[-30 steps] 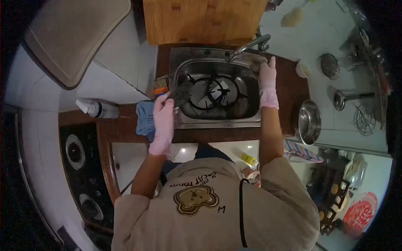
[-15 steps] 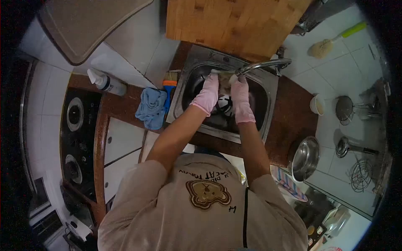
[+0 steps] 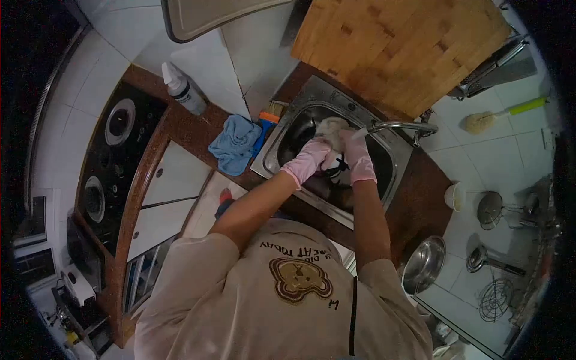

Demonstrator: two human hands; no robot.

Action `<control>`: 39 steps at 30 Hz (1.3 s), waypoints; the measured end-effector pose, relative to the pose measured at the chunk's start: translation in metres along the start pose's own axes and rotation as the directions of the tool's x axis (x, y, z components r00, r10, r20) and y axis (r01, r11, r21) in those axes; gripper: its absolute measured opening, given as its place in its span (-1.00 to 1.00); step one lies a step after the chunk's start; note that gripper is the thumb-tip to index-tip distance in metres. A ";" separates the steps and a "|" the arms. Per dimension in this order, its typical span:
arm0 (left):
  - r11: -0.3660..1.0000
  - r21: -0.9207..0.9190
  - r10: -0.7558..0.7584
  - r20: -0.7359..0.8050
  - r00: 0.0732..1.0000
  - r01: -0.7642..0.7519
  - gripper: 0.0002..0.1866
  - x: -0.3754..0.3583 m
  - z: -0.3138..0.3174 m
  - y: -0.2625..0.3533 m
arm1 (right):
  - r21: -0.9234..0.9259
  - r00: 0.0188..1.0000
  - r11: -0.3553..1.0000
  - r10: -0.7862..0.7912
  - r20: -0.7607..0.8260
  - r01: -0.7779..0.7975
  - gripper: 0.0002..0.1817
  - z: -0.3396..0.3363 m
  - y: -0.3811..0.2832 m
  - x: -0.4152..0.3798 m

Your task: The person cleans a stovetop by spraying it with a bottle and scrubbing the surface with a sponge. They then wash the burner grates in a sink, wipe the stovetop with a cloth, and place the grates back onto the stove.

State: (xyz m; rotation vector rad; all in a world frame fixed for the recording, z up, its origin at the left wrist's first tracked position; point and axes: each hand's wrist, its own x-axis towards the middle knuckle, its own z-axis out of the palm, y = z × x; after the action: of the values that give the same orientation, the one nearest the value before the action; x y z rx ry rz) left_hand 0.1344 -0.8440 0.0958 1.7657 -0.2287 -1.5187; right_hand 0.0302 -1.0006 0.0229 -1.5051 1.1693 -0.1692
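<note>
The left hand, in a pink rubber glove, is curled around a pale, foamy scrubbing pad inside the stainless steel sink. The right hand, gloved the same, is closed on the pad's other side, just below the curved metal tap. Both hands touch the pad, with a black stove grate lying in the basin right beneath them. Left of the left hand, on the brown stone table, a crumpled blue cloth lies beside an orange-and-blue brush; farther left stands a white spray bottle. Beyond the hands a wooden chopping board leans behind the sink.
</note>
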 end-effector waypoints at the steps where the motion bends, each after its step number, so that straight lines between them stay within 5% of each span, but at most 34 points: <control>1: 0.813 0.508 0.288 0.073 0.955 -0.284 -0.70 -0.020 -0.002 0.005 | -0.004 1.000 1.000 -0.001 0.009 0.001 -0.53 -0.003 -0.012 -0.016; 2: 0.323 0.830 0.474 0.274 0.837 -0.455 -0.68 -0.029 -0.002 0.006 | -0.008 1.000 1.000 -0.003 0.018 0.004 -0.52 -0.006 -0.027 -0.035; 3: 0.327 0.828 0.478 0.270 0.835 -0.455 -0.68 -0.024 0.000 0.006 | -0.010 1.000 1.000 -0.005 0.026 0.005 -0.51 -0.008 -0.043 -0.055; 5: 0.729 0.625 0.522 -0.244 0.817 -0.279 -0.63 0.012 0.003 -0.005 | -0.017 0.999 1.000 -0.005 0.039 0.006 -0.50 -0.007 -0.063 -0.083; 6: 0.428 0.747 0.837 -0.115 0.535 -0.508 -0.59 0.065 -0.002 -0.034 | -0.189 0.992 0.977 -0.111 -0.060 0.098 -0.52 -0.004 -0.072 -0.096; 7: 0.433 0.747 0.835 -0.121 0.536 -0.505 -0.59 0.046 0.001 -0.021 | -0.362 0.964 0.917 -0.230 -0.138 0.167 -0.53 -0.003 -0.077 -0.103; 8: 0.851 0.113 0.524 -0.134 0.841 -0.513 -0.59 0.029 0.010 -0.004 | -0.364 0.964 0.916 -0.230 -0.131 0.169 -0.53 -0.005 -0.084 -0.107; 9: 0.839 -0.532 0.219 0.141 0.966 -0.112 -0.58 0.008 0.017 0.016 | -0.450 0.964 0.873 -0.252 -0.084 0.189 -0.57 -0.007 -0.091 -0.108; 11: 0.807 -0.588 0.177 0.163 0.971 -0.049 -0.59 -0.012 0.030 0.039 | -0.533 0.962 0.818 -0.273 -0.029 0.216 -0.60 -0.010 -0.083 -0.092; 14: 0.833 -0.553 0.094 0.184 0.978 0.024 -0.65 -0.028 0.033 0.056 | -0.307 0.993 0.945 -0.114 0.023 0.115 -0.53 -0.019 -0.043 -0.054; 16: 0.800 -0.599 0.174 0.154 0.973 -0.048 -0.67 0.009 0.034 0.038 | -0.014 0.988 0.997 -0.072 0.140 0.074 -0.59 -0.027 -0.044 -0.073; 17: 0.907 -0.386 0.239 0.145 0.960 -0.168 -0.60 0.030 0.032 0.030 | 0.069 0.966 0.994 -0.102 0.237 0.088 -0.57 -0.036 -0.062 -0.096; 18: 0.907 -0.387 0.239 0.146 0.960 -0.167 -0.60 0.043 0.036 0.025 | 0.068 0.966 0.994 -0.102 0.236 0.088 -0.57 -0.040 -0.062 -0.092; 20: 0.484 -0.844 0.022 0.275 0.961 0.230 -0.60 0.057 0.046 0.016 | -0.195 0.973 0.958 -0.186 0.139 0.211 -0.46 -0.050 -0.057 -0.082; 21: 0.488 -0.841 0.018 0.276 0.961 0.233 -0.60 0.042 0.044 0.022 | -0.191 0.973 0.960 -0.183 0.137 0.207 -0.46 -0.043 -0.056 -0.085; 23: 0.791 -0.612 -0.058 -0.077 0.995 -0.001 -0.58 -0.005 0.038 0.045 | -0.117 0.999 0.993 -0.014 0.032 0.018 -0.43 -0.023 -0.059 -0.093; 24: 0.791 -0.612 -0.059 -0.077 0.995 -0.001 -0.58 0.003 0.042 0.046 | -0.302 0.940 0.905 -0.228 0.252 0.300 -0.36 -0.023 0.009 -0.043; 25: 0.821 -0.568 -0.123 -0.074 0.990 0.059 -0.47 0.022 0.048 0.044 | -0.302 0.940 0.904 -0.229 0.254 0.302 -0.36 -0.016 -0.001 -0.053; 26: 0.843 -0.524 -0.187 -0.076 0.979 0.120 -0.34 0.040 0.051 0.039 | 0.112 0.954 0.988 -0.137 0.266 0.110 -0.29 -0.004 -0.022 -0.077; 27: 0.842 -0.526 -0.189 -0.078 0.979 0.121 -0.34 0.052 0.050 0.030 | 0.497 0.947 0.860 -0.053 0.315 -0.117 -0.21 0.002 -0.040 -0.096; 28: 0.831 -0.550 -0.077 0.024 0.997 0.078 -0.30 0.062 0.048 0.021 | 0.497 0.946 0.860 -0.052 0.319 -0.120 -0.21 0.001 -0.048 -0.104; 30: 0.814 -0.579 0.035 0.121 0.992 0.042 -0.25 0.012 0.042 0.010 | 0.582 0.867 0.675 0.180 0.465 -0.452 -0.11 -0.001 -0.058 -0.115; 32: 0.763 -0.635 -0.242 -0.109 0.964 0.119 -0.37 -0.068 0.024 0.065 | 0.581 0.837 0.636 0.205 0.507 -0.508 -0.13 -0.003 -0.078 -0.135; 33: 0.761 -0.638 -0.245 -0.112 0.963 0.120 -0.37 -0.072 0.020 0.059 | 0.578 0.806 0.595 0.226 0.547 -0.558 -0.16 -0.002 -0.083 -0.139; 34: 0.683 -0.727 -0.149 -0.045 0.988 0.070 -0.39 -0.072 0.017 0.053 | 0.573 0.803 0.596 0.228 0.551 -0.562 -0.16 0.001 -0.070 -0.129; 35: 0.589 -0.807 -0.041 0.010 0.999 0.033 -0.41 -0.071 0.015 0.050 | 0.548 0.860 0.734 0.095 0.501 -0.400 -0.22 0.004 -0.046 -0.110; 37: 0.567 -0.820 -0.059 0.055 0.997 0.079 -0.43 -0.061 0.011 0.043 | 0.449 0.880 0.893 -0.200 0.432 -0.017 -0.29 0.001 -0.009 -0.077; 39: 0.530 -0.828 -0.092 0.156 0.983 0.181 -0.45 -0.045 0.010 0.031 | 0.612 0.893 0.778 -0.169 0.417 -0.139 -0.36 -0.012 -0.007 -0.069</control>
State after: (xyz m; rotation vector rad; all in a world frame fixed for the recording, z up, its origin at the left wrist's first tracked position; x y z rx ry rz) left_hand 0.1237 -0.8429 0.1498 0.9179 0.5591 -1.4428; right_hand -0.0082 -0.9596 0.0656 -0.8761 0.6174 -0.1858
